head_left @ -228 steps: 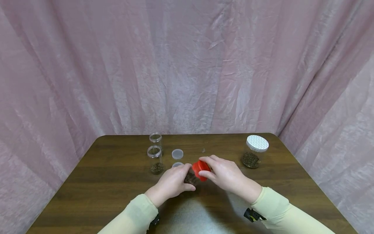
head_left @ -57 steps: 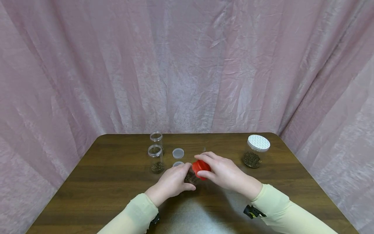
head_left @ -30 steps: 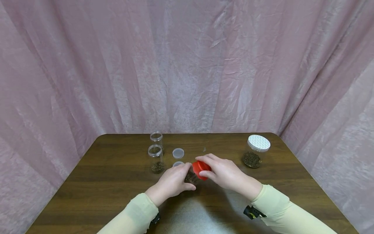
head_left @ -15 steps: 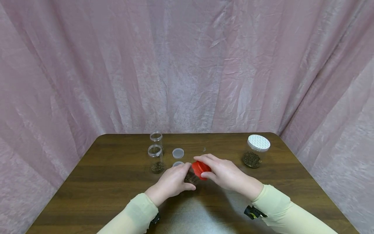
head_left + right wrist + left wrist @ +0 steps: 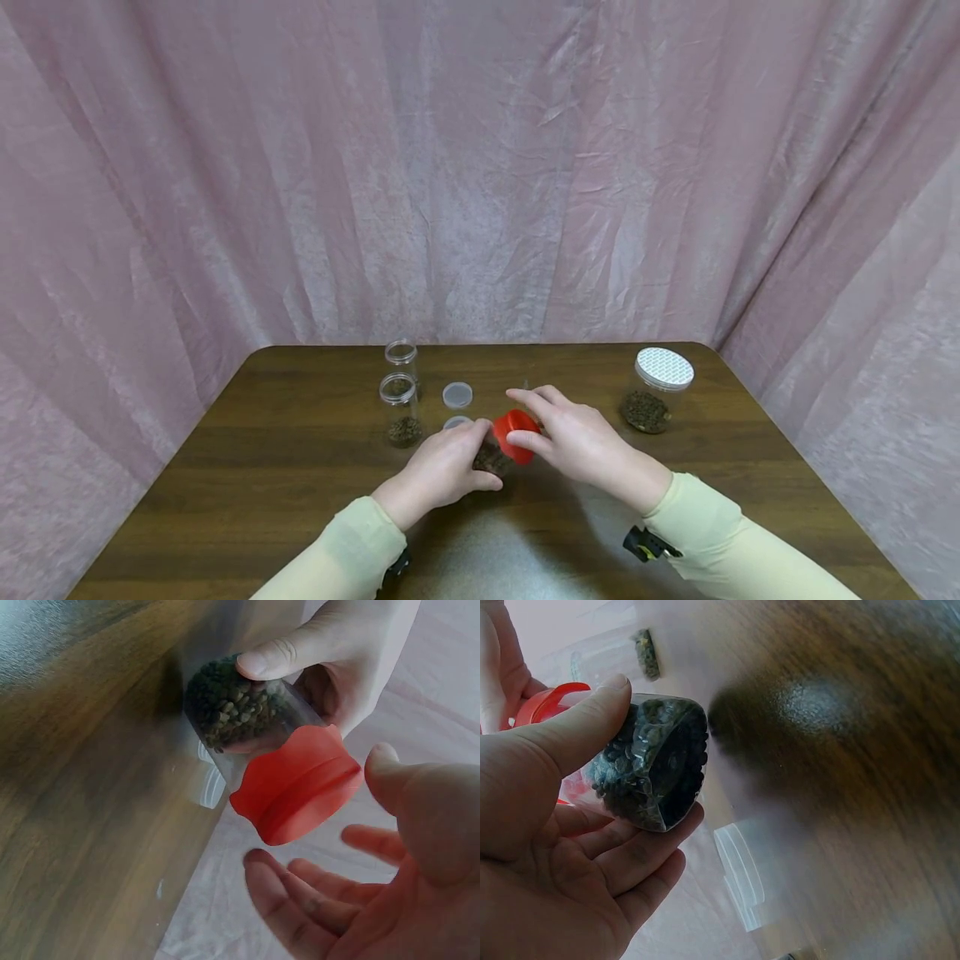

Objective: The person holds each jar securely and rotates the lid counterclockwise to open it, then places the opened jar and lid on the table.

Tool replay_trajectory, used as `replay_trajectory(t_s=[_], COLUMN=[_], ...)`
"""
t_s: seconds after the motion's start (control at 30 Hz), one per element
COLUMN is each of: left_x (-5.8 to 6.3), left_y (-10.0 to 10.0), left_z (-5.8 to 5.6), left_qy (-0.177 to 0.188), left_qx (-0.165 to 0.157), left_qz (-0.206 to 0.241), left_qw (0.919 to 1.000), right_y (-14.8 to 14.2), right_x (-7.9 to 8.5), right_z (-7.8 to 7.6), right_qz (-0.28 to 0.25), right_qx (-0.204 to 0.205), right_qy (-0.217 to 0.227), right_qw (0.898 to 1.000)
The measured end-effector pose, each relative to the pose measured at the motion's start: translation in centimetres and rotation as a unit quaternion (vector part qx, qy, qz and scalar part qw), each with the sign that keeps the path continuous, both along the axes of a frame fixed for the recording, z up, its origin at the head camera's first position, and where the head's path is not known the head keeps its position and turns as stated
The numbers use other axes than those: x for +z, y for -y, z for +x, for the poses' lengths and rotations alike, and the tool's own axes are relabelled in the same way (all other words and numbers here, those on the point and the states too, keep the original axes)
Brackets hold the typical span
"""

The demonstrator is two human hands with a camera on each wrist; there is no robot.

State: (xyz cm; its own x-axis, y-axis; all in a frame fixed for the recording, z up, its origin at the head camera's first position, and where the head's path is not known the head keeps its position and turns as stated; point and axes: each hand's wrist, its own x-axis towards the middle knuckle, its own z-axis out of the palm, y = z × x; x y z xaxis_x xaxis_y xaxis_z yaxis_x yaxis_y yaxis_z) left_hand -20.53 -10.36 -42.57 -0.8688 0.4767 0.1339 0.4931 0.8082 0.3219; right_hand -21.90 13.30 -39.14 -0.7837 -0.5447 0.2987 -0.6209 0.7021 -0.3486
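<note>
My left hand (image 5: 441, 468) grips a clear plastic jar (image 5: 649, 761) partly filled with small brown-green pellets. In the right wrist view its thumb lies along the side of the jar. A red lid (image 5: 517, 435) with a wavy edge sits on the jar's mouth, and the jar leans toward my right hand (image 5: 576, 439). Spread around the lid, the right hand has its fingers (image 5: 274, 889) apart from the red rim; the thumb tip (image 5: 384, 759) is close by the lid's edge. The left hand hides much of the jar in the head view.
Two lidless clear jars (image 5: 401, 408) stand to the left, the nearer with pellets at its bottom. Two translucent lids (image 5: 457, 394) lie beside them, one partly behind my left hand. A wider jar (image 5: 647, 408) with a white patterned lid (image 5: 664, 368) stands at the right back.
My right hand's fingers have loosened and spread from the red lid, which they held half a second ago. The left hand keeps its grip on the jar in the same place.
</note>
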Motion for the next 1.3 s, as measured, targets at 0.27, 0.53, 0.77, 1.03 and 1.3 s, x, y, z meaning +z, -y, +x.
replay_trajectory(t_s=[0.27,0.53,0.77,1.03,1.3], left_x=[-0.09,-0.06,0.01,0.04,-0.07], left_y=[-0.06,0.01,0.06,0.14,0.17], left_z=[0.02,0.02,0.13,0.07,-0.12], left_qy=[0.002,0.002,0.0,0.006,0.008], left_qx=[0.001,-0.003,-0.004,-0.005,-0.002], left_qz=[-0.007,-0.006,-0.002,0.004,0.003], left_qw=[1.0,1.0,1.0,1.0,1.0], right_y=[0.3,-0.01,-0.15,-0.52,-0.67], right_x=[0.02,-0.05,-0.03,-0.15,-0.25], right_z=[0.03,0.03,0.04,-0.09,-0.44], right_qz=[0.039,0.036,0.03,0.017,0.015], right_qx=[-0.018,0.012,0.032,0.068,0.108], right_qy=[0.011,-0.01,-0.019,-0.03,-0.023], right_qw=[0.999,0.999,0.999,0.997,0.994])
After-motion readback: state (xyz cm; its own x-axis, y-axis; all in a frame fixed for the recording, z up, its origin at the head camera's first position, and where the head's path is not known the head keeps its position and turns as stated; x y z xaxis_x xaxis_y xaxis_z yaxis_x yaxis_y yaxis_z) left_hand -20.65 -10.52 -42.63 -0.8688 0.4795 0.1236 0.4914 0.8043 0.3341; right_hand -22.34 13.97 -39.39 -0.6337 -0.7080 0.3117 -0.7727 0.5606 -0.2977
